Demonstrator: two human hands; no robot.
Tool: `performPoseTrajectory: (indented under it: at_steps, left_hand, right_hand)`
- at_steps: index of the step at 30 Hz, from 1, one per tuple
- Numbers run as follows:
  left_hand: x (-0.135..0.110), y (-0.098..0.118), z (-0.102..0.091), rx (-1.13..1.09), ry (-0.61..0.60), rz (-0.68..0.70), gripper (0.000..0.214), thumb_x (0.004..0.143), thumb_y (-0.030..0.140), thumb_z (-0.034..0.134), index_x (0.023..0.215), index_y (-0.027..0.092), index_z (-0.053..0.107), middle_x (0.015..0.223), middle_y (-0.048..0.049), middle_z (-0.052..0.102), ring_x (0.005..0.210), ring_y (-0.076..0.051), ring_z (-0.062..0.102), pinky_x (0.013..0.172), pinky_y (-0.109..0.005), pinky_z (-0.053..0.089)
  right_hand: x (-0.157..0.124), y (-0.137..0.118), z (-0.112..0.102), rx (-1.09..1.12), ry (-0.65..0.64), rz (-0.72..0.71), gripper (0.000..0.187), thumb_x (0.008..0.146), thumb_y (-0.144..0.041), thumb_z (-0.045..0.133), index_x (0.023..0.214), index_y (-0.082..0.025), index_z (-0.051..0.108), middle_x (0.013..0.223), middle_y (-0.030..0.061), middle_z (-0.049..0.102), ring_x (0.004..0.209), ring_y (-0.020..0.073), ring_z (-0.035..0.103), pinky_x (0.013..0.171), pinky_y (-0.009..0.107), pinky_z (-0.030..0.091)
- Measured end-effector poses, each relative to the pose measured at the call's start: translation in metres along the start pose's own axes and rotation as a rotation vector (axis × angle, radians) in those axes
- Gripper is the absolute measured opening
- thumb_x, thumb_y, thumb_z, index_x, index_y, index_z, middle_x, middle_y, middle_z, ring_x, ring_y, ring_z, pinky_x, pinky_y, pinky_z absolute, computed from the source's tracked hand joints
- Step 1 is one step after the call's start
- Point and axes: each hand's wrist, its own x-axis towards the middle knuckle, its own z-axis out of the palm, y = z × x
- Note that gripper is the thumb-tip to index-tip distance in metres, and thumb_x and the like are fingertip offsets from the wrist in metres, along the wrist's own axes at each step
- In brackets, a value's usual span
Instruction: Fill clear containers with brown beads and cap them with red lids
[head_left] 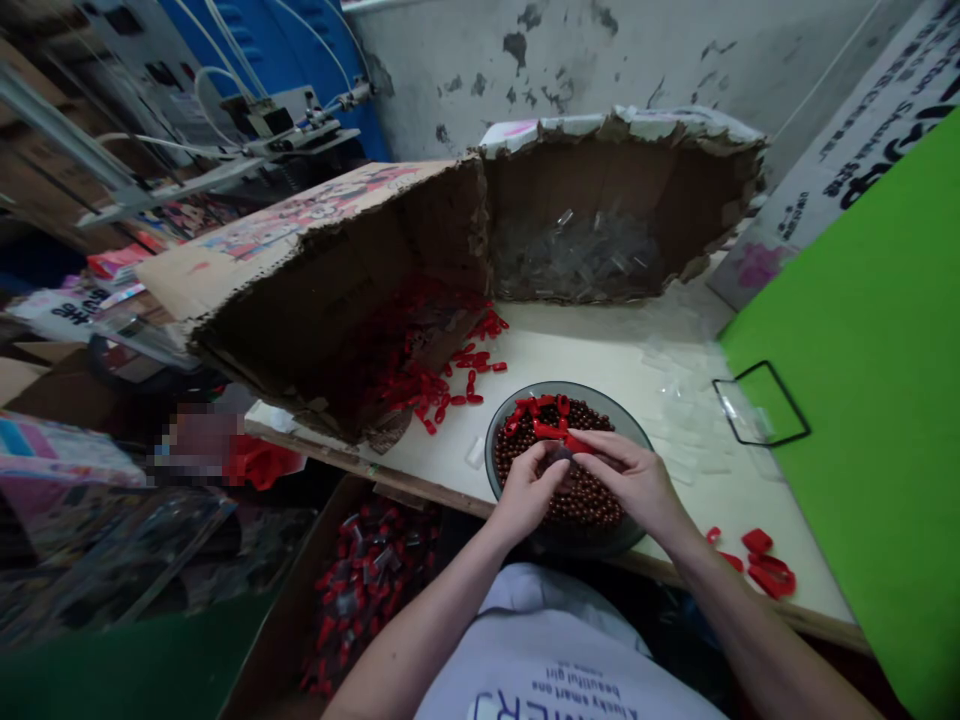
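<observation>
Over a round bowl (637, 425) of brown beads (592, 510), my two hands meet with fingertips almost touching. My right hand (637, 475) is closed in a pinch on a small red plastic piece (576, 443). Beside it, my left hand (531, 490) is also closed, thumb against fingers, on something small that looks clear or dark; the fingers hide most of it. Several more red plastic pieces (534, 404) lie on the beads at the bowl's far side.
A torn-open carton (255, 250) spills red pieces (435, 390) onto the white table (547, 345). Behind, another carton (622, 165) holds clear plastic pieces (577, 255). Clear pieces (682, 420) lie right of the bowl, beside a green panel (862, 400). Below left, a box contains red-and-clear items (375, 570).
</observation>
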Motion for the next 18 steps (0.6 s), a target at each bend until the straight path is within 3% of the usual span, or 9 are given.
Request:
performPoseTrajectory:
  at_steps: [3, 10, 15, 18]
  left_hand:
    - [0.000, 0.000, 0.002, -0.019, 0.018, -0.004, 0.034, 0.083, 0.034, 0.060, 0.111, 0.015, 0.061, 0.095, -0.0048, 0.063, 0.071, -0.012, 0.058, 0.068, -0.025, 0.052]
    - [-0.002, -0.001, 0.005, 0.085, 0.017, 0.054, 0.030, 0.085, 0.034, 0.057, 0.107, 0.016, 0.064, 0.098, -0.0064, 0.065, 0.082, -0.015, 0.058, 0.073, -0.025, 0.050]
    - [-0.004, 0.000, 0.011, -0.011, 0.056, 0.023, 0.027, 0.085, 0.035, 0.056, 0.102, 0.014, 0.063, 0.089, -0.0041, 0.063, 0.072, -0.013, 0.056, 0.068, -0.024, 0.049]
    - [-0.005, 0.002, 0.012, -0.038, 0.056, 0.015, 0.027, 0.086, 0.035, 0.055, 0.102, 0.014, 0.062, 0.085, -0.0029, 0.062, 0.068, -0.011, 0.054, 0.064, -0.023, 0.047]
  right_hand:
    - [-0.004, 0.005, 0.003, -0.052, 0.002, -0.060, 0.030, 0.088, -0.027, 0.058, 0.116, -0.027, 0.067, 0.120, 0.0021, 0.068, 0.111, 0.0188, 0.061, 0.104, 0.038, 0.045]
    - [-0.017, 0.007, 0.016, -0.075, 0.089, -0.025, 0.030, 0.091, -0.030, 0.052, 0.118, -0.028, 0.067, 0.121, 0.0029, 0.067, 0.114, 0.0201, 0.061, 0.106, 0.043, 0.044]
    - [-0.026, 0.001, 0.026, -0.140, 0.131, -0.044, 0.040, 0.092, -0.027, 0.049, 0.132, -0.028, 0.055, 0.134, 0.0025, 0.058, 0.124, 0.0200, 0.053, 0.111, 0.044, 0.038]
    - [-0.027, 0.000, 0.025, -0.068, 0.134, 0.021, 0.039, 0.091, -0.028, 0.053, 0.129, -0.027, 0.058, 0.131, 0.0029, 0.061, 0.120, 0.0207, 0.057, 0.109, 0.043, 0.040]
